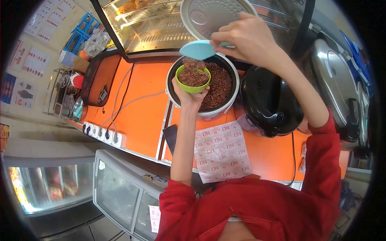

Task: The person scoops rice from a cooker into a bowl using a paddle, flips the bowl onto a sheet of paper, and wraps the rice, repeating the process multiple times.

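My left hand [189, 96] holds a small lime-green bowl [192, 88] from beneath, over the left side of a rice cooker [236, 86]. Reddish-brown rice [220, 82] fills much of the cooker's dark pot, and more of it is in the bowl. Gripped in my right hand [245, 38] is a light-blue rice paddle [197, 50], tilted just above the bowl. A clump of rice [194, 63] hangs between the paddle and the bowl. The cooker's perforated metal lid [213, 18] stands raised behind my right hand.
A closed black rice cooker [269, 102] stands to the right. Printed wrapping paper [222, 152] and a dark phone [170, 136] lie on the orange counter [144, 108]. Cables run from a white power strip [105, 134] at left. A lit glass display case [152, 32] is behind.
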### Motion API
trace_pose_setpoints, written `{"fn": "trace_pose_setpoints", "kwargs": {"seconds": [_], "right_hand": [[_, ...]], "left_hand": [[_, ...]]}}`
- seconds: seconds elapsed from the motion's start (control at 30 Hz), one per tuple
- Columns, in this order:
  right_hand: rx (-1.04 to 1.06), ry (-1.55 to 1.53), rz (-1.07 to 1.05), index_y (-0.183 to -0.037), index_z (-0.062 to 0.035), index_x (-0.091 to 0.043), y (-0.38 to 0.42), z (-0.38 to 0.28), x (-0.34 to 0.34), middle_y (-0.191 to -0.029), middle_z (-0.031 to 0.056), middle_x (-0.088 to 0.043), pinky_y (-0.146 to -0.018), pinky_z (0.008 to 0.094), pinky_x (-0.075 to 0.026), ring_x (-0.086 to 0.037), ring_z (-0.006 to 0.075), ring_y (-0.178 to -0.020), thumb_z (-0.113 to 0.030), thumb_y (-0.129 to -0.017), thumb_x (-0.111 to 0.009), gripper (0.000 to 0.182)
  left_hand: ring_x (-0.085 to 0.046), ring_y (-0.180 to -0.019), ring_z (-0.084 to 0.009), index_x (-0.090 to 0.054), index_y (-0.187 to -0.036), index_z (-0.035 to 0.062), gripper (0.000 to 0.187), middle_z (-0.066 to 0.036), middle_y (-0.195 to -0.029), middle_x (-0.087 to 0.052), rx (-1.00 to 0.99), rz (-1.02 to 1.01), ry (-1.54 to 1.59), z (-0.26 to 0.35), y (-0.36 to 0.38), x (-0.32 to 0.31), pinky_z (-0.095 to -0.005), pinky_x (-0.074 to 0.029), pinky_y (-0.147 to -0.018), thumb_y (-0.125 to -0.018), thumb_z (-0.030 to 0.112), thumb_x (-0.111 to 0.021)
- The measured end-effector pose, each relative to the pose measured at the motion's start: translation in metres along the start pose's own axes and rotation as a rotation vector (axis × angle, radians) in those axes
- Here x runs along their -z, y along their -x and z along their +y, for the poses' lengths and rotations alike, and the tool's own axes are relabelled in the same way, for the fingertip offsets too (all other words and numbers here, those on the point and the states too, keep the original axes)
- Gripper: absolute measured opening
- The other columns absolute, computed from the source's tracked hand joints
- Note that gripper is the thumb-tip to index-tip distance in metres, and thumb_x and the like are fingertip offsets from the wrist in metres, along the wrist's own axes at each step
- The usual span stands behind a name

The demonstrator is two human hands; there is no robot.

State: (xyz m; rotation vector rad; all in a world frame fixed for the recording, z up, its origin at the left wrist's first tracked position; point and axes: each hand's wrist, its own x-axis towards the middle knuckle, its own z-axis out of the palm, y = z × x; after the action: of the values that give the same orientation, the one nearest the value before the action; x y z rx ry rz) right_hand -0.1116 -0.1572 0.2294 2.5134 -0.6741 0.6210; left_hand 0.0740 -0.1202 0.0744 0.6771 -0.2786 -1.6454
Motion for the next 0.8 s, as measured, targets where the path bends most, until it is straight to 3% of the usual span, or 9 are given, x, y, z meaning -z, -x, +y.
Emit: {"fn": "trace_pose_setpoints", "kwargs": {"seconds": [0.1,0.17,0.33,0.43,0.5,0.57,0.63,0.73,0.8], "right_hand": [[-0.001,0.099,-0.061,-0.082,-0.0182,-0.062,0.004,-0.006,-0.011,-0.069,-0.0029,-0.06,-0.066,0.029,-0.041,-0.062,0.014,-0.07,-0.023,-0.076,-0.064,0.008],[0.108,0.179,-0.055,-0.084,-0.0177,-0.061,0.011,-0.026,-0.017,-0.068,-0.003,-0.056,-0.066,0.0278,-0.04,-0.06,0.0129,-0.068,-0.02,-0.074,-0.061,0.011],[0.117,0.284,0.073,-0.077,-0.0149,-0.056,0.027,-0.065,-0.003,-0.065,-0.0061,-0.046,-0.063,0.0243,-0.039,-0.052,0.0079,-0.061,-0.017,-0.073,-0.057,0.005],[0.105,0.236,0.061,-0.078,-0.0155,-0.057,0.032,-0.067,-0.028,-0.064,-0.0054,-0.046,-0.062,0.025,-0.04,-0.053,0.0088,-0.061,-0.018,-0.074,-0.057,0.005],[0.042,0.055,0.031,-0.077,-0.0174,-0.06,0.026,-0.043,-0.029,-0.067,-0.0042,-0.056,-0.06,0.0278,-0.041,-0.059,0.0101,-0.065,-0.021,-0.076,-0.059,0.004],[-0.112,0.018,-0.019,-0.078,-0.0191,-0.063,0.017,-0.023,-0.007,-0.07,-0.0048,-0.063,-0.06,0.0285,-0.041,-0.06,0.0119,-0.065,-0.025,-0.076,-0.064,0.006],[-0.133,-0.067,0.075,-0.079,-0.0209,-0.066,0.014,-0.022,0.003,-0.071,-0.0046,-0.065,-0.059,0.0282,-0.041,-0.06,0.0148,-0.063,-0.03,-0.074,-0.069,0.011],[-0.196,-0.107,-0.035,-0.079,-0.0205,-0.066,0.018,-0.046,-0.007,-0.071,0.0002,-0.065,-0.064,0.0338,-0.047,-0.063,0.0206,-0.065,-0.03,-0.075,-0.065,0.01],[-0.264,-0.155,-0.034,-0.081,-0.0205,-0.067,0.017,-0.032,-0.005,-0.073,0.0015,-0.066,-0.064,0.0346,-0.048,-0.063,0.0221,-0.066,-0.033,-0.075,-0.067,0.014]], "left_hand": [[-0.061,-0.073,-0.0249,-0.053,-0.111,0.0128,0.058,-0.01,-0.095,-0.062,0.028,-0.046,-0.01,-0.003,-0.001,0.0,-0.0347,-0.051,-0.051,-0.083,0.058,-0.031],[-0.061,-0.072,-0.0249,-0.055,-0.109,0.0126,0.058,-0.01,-0.095,-0.063,0.005,0.032,0.007,-0.004,0.002,-0.01,-0.0349,-0.051,-0.052,-0.083,0.058,-0.031],[-0.061,-0.074,-0.0239,-0.056,-0.106,0.013,0.058,-0.008,-0.095,-0.063,-0.025,0.052,0.057,-0.002,0.001,-0.011,-0.0333,-0.048,-0.053,-0.083,0.06,-0.032],[-0.06,-0.095,-0.0219,-0.057,-0.111,0.0169,0.058,-0.007,-0.11,-0.06,-0.039,-0.011,0.129,-0.005,-0.005,-0.003,-0.0339,-0.053,-0.066,-0.086,0.062,-0.031],[-0.061,-0.085,-0.025,-0.055,-0.112,0.0155,0.059,-0.008,-0.107,-0.061,0.012,-0.094,0.105,-0.003,-0.005,0.001,-0.0326,-0.051,-0.059,-0.086,0.062,-0.03],[-0.059,-0.062,-0.0279,-0.053,-0.111,0.0122,0.061,-0.01,-0.093,-0.062,0.018,-0.009,0.012,-0.003,-0.001,-0.005,-0.0296,-0.045,-0.047,-0.083,0.06,-0.029],[-0.059,-0.06,-0.0287,-0.052,-0.112,0.0115,0.061,-0.011,-0.092,-0.062,-0.006,0.018,0.0,0.0,-0.003,-0.006,-0.0294,-0.044,-0.046,-0.083,0.06,-0.029],[-0.059,-0.062,-0.029,-0.051,-0.115,0.012,0.062,-0.012,-0.09,-0.062,-0.013,-0.098,0.03,0.003,-0.002,-0.009,-0.029,-0.045,-0.046,-0.084,0.061,-0.029],[-0.057,-0.063,-0.0291,-0.052,-0.112,0.011,0.061,-0.013,-0.091,-0.061,-0.027,-0.036,0.029,0.005,0.003,-0.014,-0.0285,-0.042,-0.046,-0.084,0.061,-0.03]]}}
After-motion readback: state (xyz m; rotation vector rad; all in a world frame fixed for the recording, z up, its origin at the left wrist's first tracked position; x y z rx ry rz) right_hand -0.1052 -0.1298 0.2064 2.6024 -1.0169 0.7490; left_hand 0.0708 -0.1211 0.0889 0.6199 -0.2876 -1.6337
